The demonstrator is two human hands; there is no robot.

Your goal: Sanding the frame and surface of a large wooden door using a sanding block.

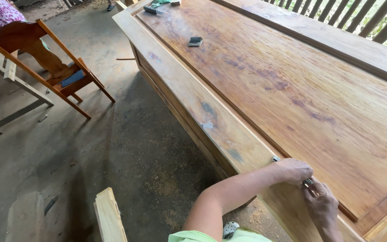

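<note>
Gripping a thin metal tool — left hand and right hand both pinching it; wooden panel beneath.

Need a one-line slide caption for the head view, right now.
Both hands, left and right, press a small metal tool against the groove of a large wooden panel.

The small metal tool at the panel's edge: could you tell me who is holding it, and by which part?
Both hands hold the small metal tool: the left hand covers its middle, the right hand pinches its near end; only the tips show.
</note>
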